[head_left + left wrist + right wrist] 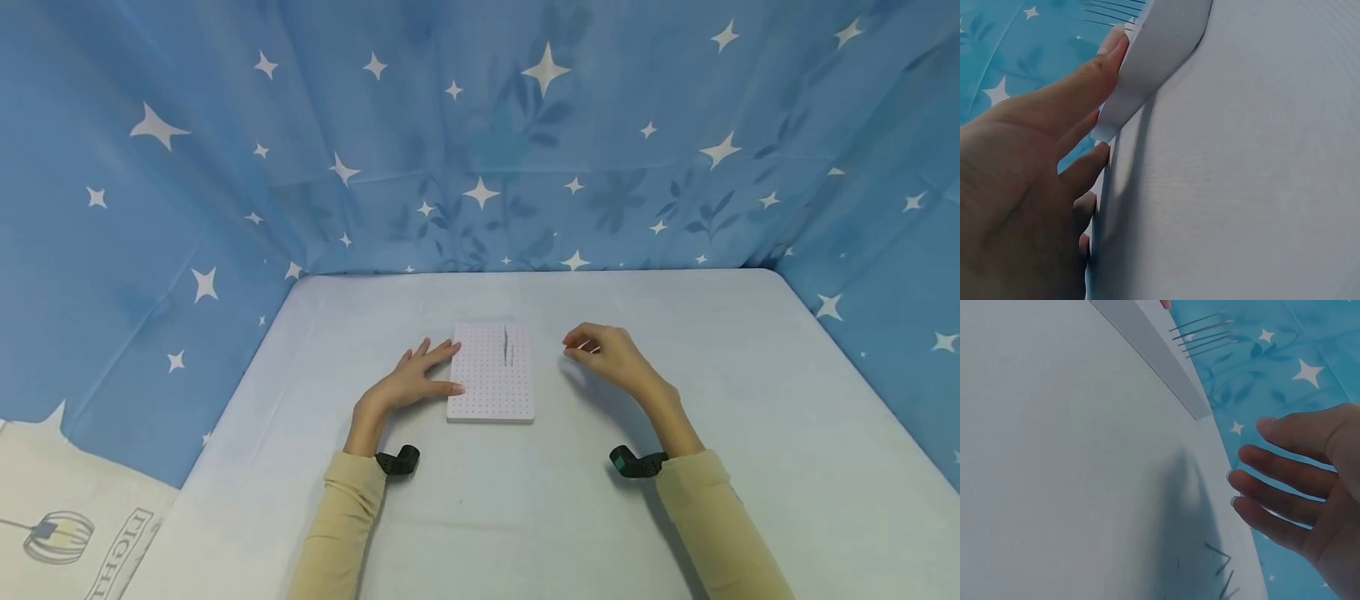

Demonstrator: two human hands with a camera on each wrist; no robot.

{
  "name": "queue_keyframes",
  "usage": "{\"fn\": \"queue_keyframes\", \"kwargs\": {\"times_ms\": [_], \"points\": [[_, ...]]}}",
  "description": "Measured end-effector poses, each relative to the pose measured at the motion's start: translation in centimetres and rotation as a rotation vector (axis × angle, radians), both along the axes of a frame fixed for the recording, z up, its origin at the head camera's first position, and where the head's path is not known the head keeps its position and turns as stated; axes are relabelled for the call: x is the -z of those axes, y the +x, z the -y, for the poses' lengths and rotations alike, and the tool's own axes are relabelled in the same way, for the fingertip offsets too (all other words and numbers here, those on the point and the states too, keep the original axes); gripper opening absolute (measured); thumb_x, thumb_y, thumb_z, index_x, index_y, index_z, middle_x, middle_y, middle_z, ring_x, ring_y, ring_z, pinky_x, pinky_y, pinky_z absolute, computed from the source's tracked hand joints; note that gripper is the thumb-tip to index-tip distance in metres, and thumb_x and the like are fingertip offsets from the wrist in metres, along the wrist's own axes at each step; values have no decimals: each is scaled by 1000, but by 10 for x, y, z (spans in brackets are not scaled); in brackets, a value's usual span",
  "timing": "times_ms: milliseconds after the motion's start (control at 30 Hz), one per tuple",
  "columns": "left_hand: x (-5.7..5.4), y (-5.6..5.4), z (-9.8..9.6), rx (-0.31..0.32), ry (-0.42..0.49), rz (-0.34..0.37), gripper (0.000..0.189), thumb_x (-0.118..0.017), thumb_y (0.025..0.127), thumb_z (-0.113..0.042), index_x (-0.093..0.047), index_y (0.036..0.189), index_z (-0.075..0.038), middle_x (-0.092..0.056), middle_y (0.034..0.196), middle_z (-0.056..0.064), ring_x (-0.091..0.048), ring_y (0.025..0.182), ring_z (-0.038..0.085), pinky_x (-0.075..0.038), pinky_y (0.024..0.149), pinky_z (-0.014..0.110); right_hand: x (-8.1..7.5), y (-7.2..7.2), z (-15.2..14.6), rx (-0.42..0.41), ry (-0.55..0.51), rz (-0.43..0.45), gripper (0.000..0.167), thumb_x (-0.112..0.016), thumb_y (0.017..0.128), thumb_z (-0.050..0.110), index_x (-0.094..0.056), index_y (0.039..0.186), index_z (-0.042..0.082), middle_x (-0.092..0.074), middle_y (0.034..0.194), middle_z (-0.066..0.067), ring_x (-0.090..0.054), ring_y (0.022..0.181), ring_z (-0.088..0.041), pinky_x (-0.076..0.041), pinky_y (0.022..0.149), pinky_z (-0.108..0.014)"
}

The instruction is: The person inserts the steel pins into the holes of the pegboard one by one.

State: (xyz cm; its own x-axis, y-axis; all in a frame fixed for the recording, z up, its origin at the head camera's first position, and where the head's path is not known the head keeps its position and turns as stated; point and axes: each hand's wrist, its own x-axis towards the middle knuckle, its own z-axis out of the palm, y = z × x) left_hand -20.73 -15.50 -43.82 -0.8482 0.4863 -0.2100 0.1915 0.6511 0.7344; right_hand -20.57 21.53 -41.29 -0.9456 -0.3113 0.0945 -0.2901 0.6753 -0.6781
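My left hand is spread at the left side of a white pegboard, a flat block with rows of small holes. Its thumb and index fingertips overlap the board's left edge; in the left wrist view the thumb lies along that edge. Several thin metal pins stand up from the board in a row. To the right of the board my right hand hovers over the table, thumb near the index finger. In the right wrist view its fingers are loosely bent, with nothing visible between them.
The board sits on a white-covered table. Thin dark bent pieces show low in the right wrist view, near the hand's shadow. Blue curtain with white stars hangs behind and beside the table. Black wrist cameras sit at both cuffs.
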Motion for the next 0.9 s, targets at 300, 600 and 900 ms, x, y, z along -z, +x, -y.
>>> {"fn": "queue_keyframes", "kwargs": {"times_ms": [300, 600, 900], "points": [[2, 0, 2, -17, 1, 18, 86, -75, 92, -44, -31, 164, -24, -16, 173, 1, 9, 161, 27, 13, 128, 51, 7, 4, -15, 18, 17, 15, 19, -69, 99, 12, -73, 114, 2, -75, 112, -14, -72, 99, -33, -60, 81, -45], [3, 0, 2, -21, 6, 14, 87, -76, 92, -44, -31, 164, -24, -16, 173, 1, 8, 161, 27, 13, 128, 52, 7, 6, -34, 63, 45, 54, 24, -68, 99, 13, -70, 121, 4, -72, 116, -16, -69, 103, -34, -58, 77, -40], [3, -1, 0, -15, 1, 6, 87, -75, 92, -44, -30, 164, -25, -15, 173, 1, 8, 161, 27, 13, 128, 51, 8, 7, -45, 78, 85, 123, 34, -73, 95, 13, -65, 126, 0, -67, 115, -21, -67, 97, -33, -55, 75, -38]]}}
